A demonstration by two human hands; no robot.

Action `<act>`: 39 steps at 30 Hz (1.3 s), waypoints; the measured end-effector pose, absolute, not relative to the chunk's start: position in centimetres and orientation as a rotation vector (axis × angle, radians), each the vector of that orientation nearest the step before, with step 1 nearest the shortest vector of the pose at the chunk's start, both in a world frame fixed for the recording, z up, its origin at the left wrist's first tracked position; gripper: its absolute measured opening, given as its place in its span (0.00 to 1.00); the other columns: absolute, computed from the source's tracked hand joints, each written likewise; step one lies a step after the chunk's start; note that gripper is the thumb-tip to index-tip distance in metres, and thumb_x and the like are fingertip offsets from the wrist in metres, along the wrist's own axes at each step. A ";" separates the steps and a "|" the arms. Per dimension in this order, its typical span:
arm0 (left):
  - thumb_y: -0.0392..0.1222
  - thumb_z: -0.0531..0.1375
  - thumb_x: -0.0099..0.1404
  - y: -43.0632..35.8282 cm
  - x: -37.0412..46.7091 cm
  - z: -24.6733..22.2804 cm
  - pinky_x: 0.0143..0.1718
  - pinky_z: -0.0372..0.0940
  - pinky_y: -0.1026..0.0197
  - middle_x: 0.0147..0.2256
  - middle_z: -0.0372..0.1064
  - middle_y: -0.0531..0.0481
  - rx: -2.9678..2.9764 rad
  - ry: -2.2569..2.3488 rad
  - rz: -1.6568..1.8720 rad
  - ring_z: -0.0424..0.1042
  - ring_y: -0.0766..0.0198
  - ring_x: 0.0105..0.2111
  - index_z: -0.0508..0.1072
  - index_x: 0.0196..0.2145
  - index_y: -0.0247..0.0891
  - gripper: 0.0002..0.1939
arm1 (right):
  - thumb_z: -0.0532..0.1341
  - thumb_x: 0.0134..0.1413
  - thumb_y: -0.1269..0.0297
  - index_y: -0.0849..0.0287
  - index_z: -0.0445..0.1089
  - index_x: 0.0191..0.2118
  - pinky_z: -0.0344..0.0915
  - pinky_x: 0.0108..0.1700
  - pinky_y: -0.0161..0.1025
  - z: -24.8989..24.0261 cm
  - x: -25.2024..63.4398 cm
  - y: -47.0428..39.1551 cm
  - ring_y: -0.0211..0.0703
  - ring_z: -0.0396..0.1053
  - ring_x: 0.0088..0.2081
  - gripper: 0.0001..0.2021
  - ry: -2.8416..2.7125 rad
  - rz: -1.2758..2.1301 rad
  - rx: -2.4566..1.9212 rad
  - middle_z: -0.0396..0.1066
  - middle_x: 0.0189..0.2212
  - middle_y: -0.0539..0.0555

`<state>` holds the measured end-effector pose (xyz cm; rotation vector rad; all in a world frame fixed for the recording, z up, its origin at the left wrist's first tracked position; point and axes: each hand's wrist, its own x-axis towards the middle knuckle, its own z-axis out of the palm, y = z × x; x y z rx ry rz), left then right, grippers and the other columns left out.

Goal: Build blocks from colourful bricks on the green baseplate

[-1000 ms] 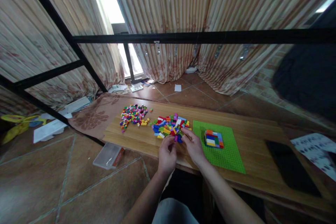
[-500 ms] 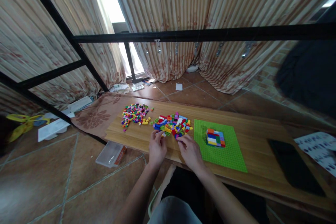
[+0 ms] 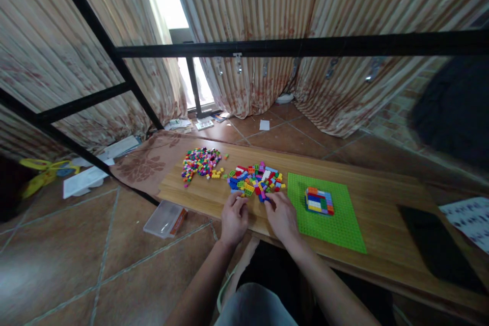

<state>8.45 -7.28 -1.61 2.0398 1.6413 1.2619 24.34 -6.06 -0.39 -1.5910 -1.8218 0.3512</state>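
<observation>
A loose pile of mixed toy building bricks [image 3: 254,179] lies on the wooden board, just beyond both hands. My left hand [image 3: 234,218] is at the pile's near left edge, its fingers curled together. Whatever is at its fingertips is too small to make out. My right hand [image 3: 283,218] reaches the near right edge with thumb and fingers closed beside blue and purple bricks; what they pinch is partly hidden. On the right, a green baseplate [image 3: 332,232] carries a low rectangular brick structure [image 3: 319,201] with multicoloured walls.
A heap of smaller bricks [image 3: 202,161] sits farther left on the wooden board [image 3: 370,183]. A dark flat panel [image 3: 439,244] and a printed sheet [image 3: 468,219] lie to the right. A clear plastic box [image 3: 164,219] is on the floor, and a black metal bar [image 3: 267,48] crosses beyond.
The view has shifted slightly, so the scene sits a little farther right. My right hand's fingertips have moved in among the near bricks. My left hand stays at the pile's edge.
</observation>
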 end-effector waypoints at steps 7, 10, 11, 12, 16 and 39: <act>0.30 0.54 0.61 -7.3 8.3 -1.7 0.50 0.66 0.54 0.48 0.65 0.45 2.064 1.640 1.237 0.67 0.59 0.49 0.71 0.39 0.40 0.11 | 0.56 0.56 0.64 0.56 0.71 0.37 0.62 0.43 0.42 -0.6 23.7 -5.3 0.47 0.66 0.41 0.08 -1.851 0.275 -1.675 0.69 0.35 0.55; 0.30 0.53 0.62 -7.3 8.3 -1.7 0.51 0.65 0.54 0.49 0.64 0.45 2.070 1.648 1.214 0.67 0.59 0.49 0.70 0.40 0.40 0.11 | 0.55 0.57 0.65 0.57 0.71 0.35 0.61 0.43 0.41 -0.6 23.9 -5.4 0.46 0.66 0.41 0.08 -1.824 0.258 -1.712 0.69 0.35 0.55; 0.30 0.53 0.62 -7.4 8.3 -1.7 0.51 0.65 0.54 0.49 0.64 0.45 2.071 1.650 1.209 0.67 0.59 0.50 0.70 0.40 0.40 0.11 | 0.55 0.57 0.66 0.57 0.71 0.35 0.61 0.43 0.41 -0.5 23.9 -5.5 0.46 0.66 0.41 0.08 -1.811 0.253 -1.721 0.69 0.35 0.55; 0.30 0.53 0.62 -7.4 8.3 -1.7 0.51 0.65 0.54 0.49 0.64 0.45 2.074 1.652 1.205 0.67 0.59 0.50 0.70 0.40 0.40 0.11 | 0.54 0.57 0.66 0.57 0.71 0.36 0.61 0.43 0.41 -0.5 23.9 -5.5 0.46 0.66 0.41 0.08 -1.802 0.250 -1.725 0.69 0.35 0.55; 0.31 0.53 0.62 -7.2 8.2 -1.6 0.51 0.65 0.53 0.48 0.64 0.44 2.095 1.652 1.195 0.67 0.58 0.49 0.71 0.39 0.40 0.11 | 0.52 0.58 0.67 0.57 0.70 0.41 0.61 0.44 0.41 0.0 23.3 -5.4 0.46 0.65 0.42 0.11 -1.816 0.248 -1.704 0.68 0.38 0.55; 0.32 0.53 0.62 -6.7 7.9 -1.4 0.50 0.65 0.51 0.47 0.64 0.43 2.178 1.605 1.141 0.67 0.58 0.48 0.71 0.40 0.38 0.10 | 0.52 0.55 0.72 0.62 0.70 0.38 0.56 0.49 0.48 2.6 20.2 -3.9 0.55 0.59 0.46 0.10 -1.797 0.226 -1.968 0.67 0.40 0.64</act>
